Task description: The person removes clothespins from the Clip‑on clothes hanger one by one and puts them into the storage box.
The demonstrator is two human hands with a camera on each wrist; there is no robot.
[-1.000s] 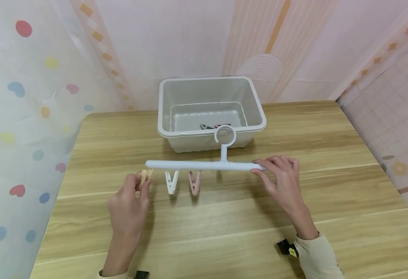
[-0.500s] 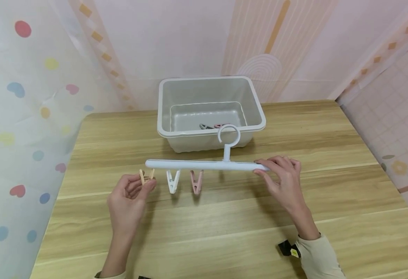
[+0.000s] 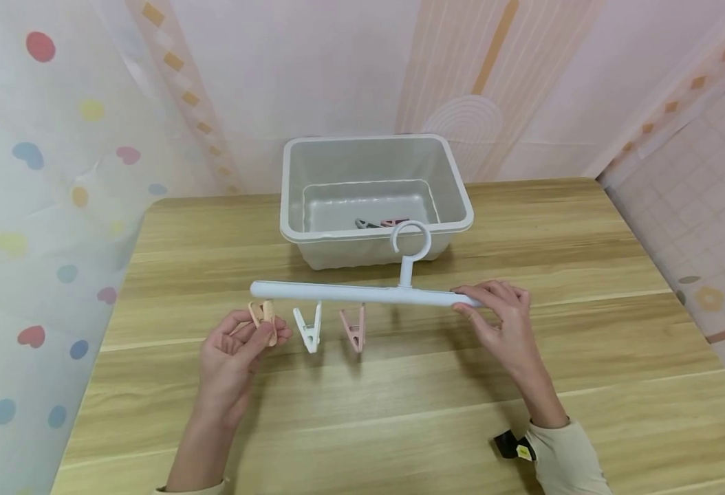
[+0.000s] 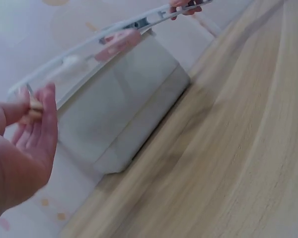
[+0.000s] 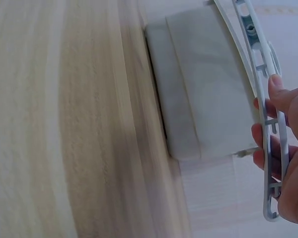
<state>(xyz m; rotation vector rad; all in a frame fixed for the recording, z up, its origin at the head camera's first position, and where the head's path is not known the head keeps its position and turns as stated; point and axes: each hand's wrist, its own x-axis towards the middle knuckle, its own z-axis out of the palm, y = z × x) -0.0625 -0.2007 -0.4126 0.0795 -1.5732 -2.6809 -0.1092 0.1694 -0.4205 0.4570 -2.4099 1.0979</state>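
Observation:
My left hand (image 3: 232, 361) pinches a beige clothespin (image 3: 267, 320) just below the left end of a white clothes hanger (image 3: 338, 293). Whether that pin touches the hanger cannot be told. From the hanger's bar hang a white clothespin (image 3: 309, 333) and a pink clothespin (image 3: 355, 331), both slightly tilted. At the bar's other end my right hand (image 3: 503, 322) grips it between thumb and fingers. The right wrist view shows the slotted underside of the hanger (image 5: 264, 99), with the thumb on one side and fingers on the other. Motion blurs the left wrist view.
A grey plastic bin (image 3: 313, 251) stands behind the hanger, near the back edge of the wooden table (image 3: 387, 426). Inside lie a grey clothespin (image 3: 366, 224) and a pinkish one (image 3: 393, 223). The hanger's ring hook overlaps the bin's front rim in the head view.
My left hand has turned the beige clothespin and shifted slightly right. The hanger's left end has moved a little left and up, and the hanging pins have swung. My right hand keeps its grip.

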